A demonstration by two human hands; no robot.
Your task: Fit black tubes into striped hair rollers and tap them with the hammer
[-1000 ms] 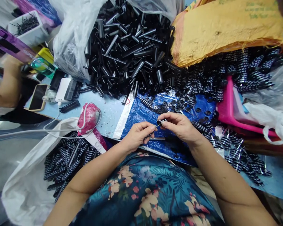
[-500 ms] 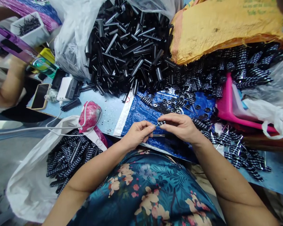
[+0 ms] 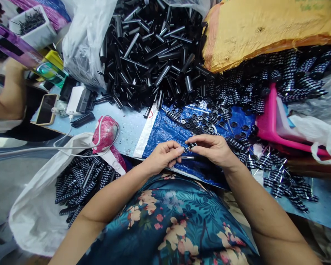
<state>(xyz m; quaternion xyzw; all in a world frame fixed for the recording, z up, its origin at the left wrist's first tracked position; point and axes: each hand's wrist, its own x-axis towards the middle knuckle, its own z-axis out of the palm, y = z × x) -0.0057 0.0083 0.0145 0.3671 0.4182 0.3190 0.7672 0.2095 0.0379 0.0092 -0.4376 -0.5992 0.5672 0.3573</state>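
Note:
Above the front edge of a blue plastic sheet (image 3: 160, 132), my two hands meet. My right hand (image 3: 211, 149) pinches a small black-and-white patterned piece (image 3: 192, 145) between thumb and forefinger. A thin metal pin (image 3: 187, 148) runs from that piece to the fingertips of my left hand (image 3: 167, 154), which is closed on it. A grey metal rod (image 3: 188, 158) shows just below, beside my left fingers; its left end is hidden. Small black discs (image 3: 183, 121) and patterned pieces lie scattered on the sheet beyond my hands.
Black tubes (image 3: 160, 55) are heaped at the back, beside a yellow sack (image 3: 264, 29). A pink bin (image 3: 270, 117) stands right. On the left are a phone (image 3: 46, 109), a pink bundle (image 3: 106, 133), a white sack (image 3: 30, 206) of patterned pieces and a person's arm (image 3: 12, 92).
Both hands stay together, with only small finger shifts around the pin and the patterned piece. The view has shifted slightly.

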